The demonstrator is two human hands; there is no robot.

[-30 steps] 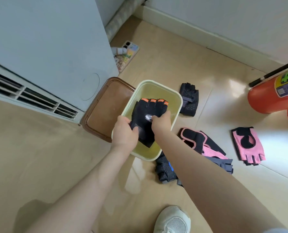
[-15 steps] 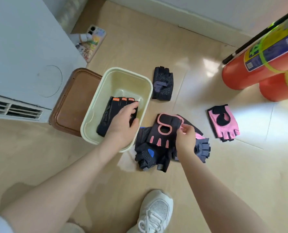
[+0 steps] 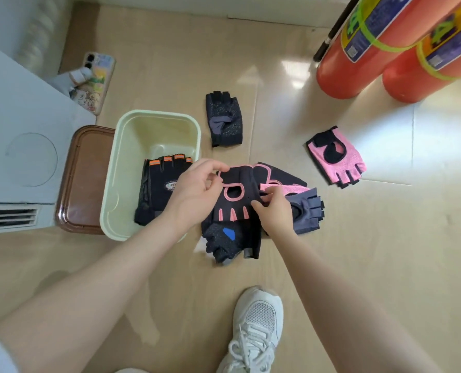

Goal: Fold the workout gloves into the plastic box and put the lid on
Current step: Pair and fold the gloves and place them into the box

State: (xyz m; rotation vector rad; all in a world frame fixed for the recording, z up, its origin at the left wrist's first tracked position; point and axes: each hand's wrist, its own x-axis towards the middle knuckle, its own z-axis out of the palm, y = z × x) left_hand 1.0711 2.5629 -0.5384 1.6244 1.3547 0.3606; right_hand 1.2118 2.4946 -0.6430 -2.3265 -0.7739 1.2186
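A pale green plastic box (image 3: pixel 121 168) stands on the floor with a black glove with orange finger bands (image 3: pixel 159 184) lying inside it. Its brown lid (image 3: pixel 81 181) lies on the floor to the left. Just right of the box, my left hand (image 3: pixel 197 192) and my right hand (image 3: pixel 272 208) both pinch a black glove with pink trim (image 3: pixel 237 195), which rests on a pile with a grey glove (image 3: pixel 307 211) and a dark glove with a blue patch (image 3: pixel 224 240). A black dotted glove (image 3: pixel 224 119) and a pink glove (image 3: pixel 337 157) lie apart.
A white appliance with a vent (image 3: pixel 16 157) stands at the left, with a phone (image 3: pixel 97 79) behind it. Two red cylinders (image 3: pixel 372 49) stand at the top right. My white shoe (image 3: pixel 253 332) is on the tiled floor near the bottom.
My left hand has left the orange-banded glove in the box and moved right onto the black and pink glove, which my right hand still holds.
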